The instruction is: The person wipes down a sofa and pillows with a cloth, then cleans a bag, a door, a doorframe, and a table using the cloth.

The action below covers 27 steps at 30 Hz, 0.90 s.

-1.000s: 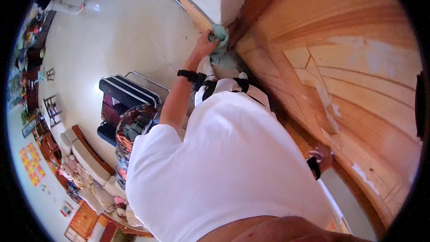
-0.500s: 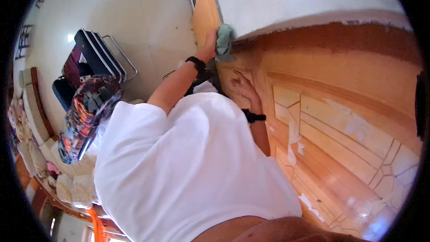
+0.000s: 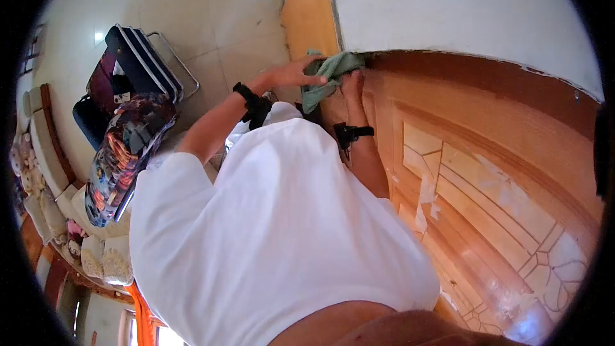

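Cloth, a soft sage-green piece of crumpled fabric [image 3: 338,66], sat between the person's two hands, up against the corner where a smooth white wall [image 3: 448,6] met a large honey-brown wooden door panel [image 3: 410,99]. From where I stood, the right hand [image 3: 352,84] looked curled into a fist on the fabric's lower edge, close beside the wood. The left hand [image 3: 289,74] came in from the other side, its thumb and fingers parted around the folds; whether they gripped or merely rested, I couldn't tell. The fabric seemed bunched that way so both hands could manage it in so tight a corner.

Near the left hand, a pale orange wooden board [image 3: 311,13] stood along the wall's edge. Black wrist straps [image 3: 254,106] circled both wrists, fastened snugly, I supposed, so that they wouldn't slip as the arms bent. Off to the left, on cream tiled floor [image 3: 192,0], were a dark padded folding frame with shiny metal tubing [image 3: 142,64] and a multicoloured patterned bundle [image 3: 131,150], well apart from the hands, perhaps to leave elbow room.
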Motion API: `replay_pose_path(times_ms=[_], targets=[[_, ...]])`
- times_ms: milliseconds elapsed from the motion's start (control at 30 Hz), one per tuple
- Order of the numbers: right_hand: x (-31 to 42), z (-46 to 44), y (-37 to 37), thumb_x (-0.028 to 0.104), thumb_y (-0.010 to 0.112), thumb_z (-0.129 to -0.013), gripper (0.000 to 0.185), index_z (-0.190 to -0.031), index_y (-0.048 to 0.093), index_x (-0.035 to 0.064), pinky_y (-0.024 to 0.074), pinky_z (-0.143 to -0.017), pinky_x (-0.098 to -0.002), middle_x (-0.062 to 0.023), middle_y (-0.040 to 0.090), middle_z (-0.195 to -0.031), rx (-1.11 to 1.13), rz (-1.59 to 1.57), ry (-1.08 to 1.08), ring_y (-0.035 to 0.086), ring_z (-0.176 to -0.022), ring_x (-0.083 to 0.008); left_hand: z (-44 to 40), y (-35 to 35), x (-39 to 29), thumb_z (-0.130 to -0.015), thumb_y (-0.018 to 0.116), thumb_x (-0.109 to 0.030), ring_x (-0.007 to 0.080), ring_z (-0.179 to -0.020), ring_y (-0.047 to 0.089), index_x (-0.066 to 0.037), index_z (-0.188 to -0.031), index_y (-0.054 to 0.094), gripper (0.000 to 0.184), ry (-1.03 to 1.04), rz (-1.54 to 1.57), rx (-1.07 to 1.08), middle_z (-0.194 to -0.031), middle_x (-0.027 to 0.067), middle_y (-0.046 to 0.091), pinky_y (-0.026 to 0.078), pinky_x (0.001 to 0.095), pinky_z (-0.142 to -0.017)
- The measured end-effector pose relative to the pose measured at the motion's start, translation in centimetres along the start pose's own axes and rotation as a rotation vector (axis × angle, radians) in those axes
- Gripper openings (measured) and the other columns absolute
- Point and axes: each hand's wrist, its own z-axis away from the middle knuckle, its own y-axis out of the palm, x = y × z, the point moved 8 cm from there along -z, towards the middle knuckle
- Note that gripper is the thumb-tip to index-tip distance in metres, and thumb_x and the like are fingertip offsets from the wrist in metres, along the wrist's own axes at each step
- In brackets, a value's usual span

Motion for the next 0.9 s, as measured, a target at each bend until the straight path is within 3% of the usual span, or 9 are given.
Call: replay_pose_path(times_ms=[100,233,300,433,533,600,733,833,900], targets=[[1.0,-0.1,-0.3,0.015,0.051,-0.088,0.027,-0.101,0.063,-0.0048,0.0486,-0.083,-0.0427,-0.0236,0.067,-0.104,-0.002,0.019,0.066,0.063,-0.1,-0.0371,0.0,-0.1,-1.5,-0.08,0.073,-0.042,0.035,-0.116,0.052,-0.001,-0.137,0.04,0.078,0.057,-0.162,0.0,-0.129,0.0198,0.052,0.041,0.0406,-0.098],[-3.8,-3.0,3.9,0.016,0.053,-0.086,0.028,-0.101,0.063,-0.0057,0.047,-0.085,-0.0459,-0.0265,0.065,-0.103,0.114,0.226,-0.042,0.061,-0.099,-0.0405,-3.0,1.4,4.9,-0.074,0.075,-0.026,0.0405,-0.11,0.055,0.002,-0.13,0.045,0.07,0.117,-0.401,0.026,-0.121,0.0244,0.057,0.045,0.0442,-0.093],[-4.0,-3.2,4.7,0.017,0.055,-0.085,0.029,-0.101,0.063,-0.0059,0.0465,-0.085,-0.0468,-0.027,0.065,-0.102,0.147,0.259,-0.068,0.06,-0.099,-0.0411,-4.2,2.1,7.9,-0.068,0.074,-0.016,0.0435,-0.102,0.057,-0.002,-0.125,0.049,0.064,-0.029,-0.417,0.244,-0.112,0.023,0.061,0.048,0.0474,-0.087],[-4.8,-2.0,5.3,0.012,0.061,-0.083,0.032,-0.112,0.062,-0.0003,0.0459,-0.092,-0.0395,-0.0197,0.064,-0.113,0.301,0.28,0.052,0.06,-0.108,-0.0334,-2.8,-0.9,3.7,-0.07,0.074,-0.016,0.0422,-0.096,0.06,-0.009,-0.128,0.05,0.062,0.203,-0.548,0.045,-0.115,0.0174,0.06,0.05,0.0474,-0.082],[0.9,0.1,1.4,0.017,0.069,-0.08,0.036,-0.112,0.063,0.0009,0.0472,-0.09,-0.0391,-0.0169,0.066,-0.11,0.138,0.038,-0.148,0.062,-0.105,-0.0314,-2.3,-3.6,1.1,-0.076,0.07,-0.01,0.0387,-0.099,0.06,-0.014,-0.129,0.05,0.057,0.155,-0.581,-0.167,-0.118,0.0147,0.057,0.051,0.0461,-0.082],[2.0,0.9,0.2,0.028,0.077,-0.074,0.048,-0.112,0.062,0.0037,0.05,-0.084,-0.0389,-0.017,0.067,-0.105,0.144,0.265,-0.122,0.064,-0.098,-0.0309,-1.9,-4.4,-1.0,-0.081,0.065,-0.004,0.0376,-0.102,0.059,-0.013,-0.131,0.049,0.053,0.311,-0.574,-0.284,-0.117,0.0141,0.056,0.051,0.0456,-0.084],[-2.4,-0.8,3.5,0.026,0.084,-0.067,0.056,-0.114,0.062,0.0044,0.0494,-0.087,-0.0373,-0.0131,0.067,-0.109,0.275,0.072,-0.057,0.063,-0.102,-0.0262,-3.7,-2.8,0.2,-0.08,0.062,0.0,0.0384,-0.105,0.058,-0.011,-0.131,0.048,0.053,0.305,-0.49,-0.227,-0.115,0.0163,0.056,0.05,0.0461,-0.087],[-1.8,-1.0,5.7,0.028,0.086,-0.068,0.069,-0.125,0.056,0.0023,0.0456,-0.094,-0.0331,-0.0089,0.061,-0.122,0.293,-0.119,-0.174,0.057,-0.108,-0.0183,-5.2,0.0,5.3,-0.08,0.061,0.001,0.039,-0.106,0.057,-0.01,-0.131,0.048,0.053,0.162,-0.612,-0.132,-0.114,0.0191,0.056,0.049,0.0458,-0.089],[-3.2,-0.1,6.8,0.031,0.088,-0.067,0.075,-0.127,0.054,0.002,0.0425,-0.098,-0.031,-0.0078,0.059,-0.123,0.459,-0.029,0.007,0.054,-0.112,-0.0174,-5.3,1.4,7.0,-0.076,0.058,0.006,0.0387,-0.101,0.059,-0.009,-0.126,0.051,0.053,0.291,-0.631,-0.065,-0.107,0.0192,0.058,0.049,0.0442,-0.085]])
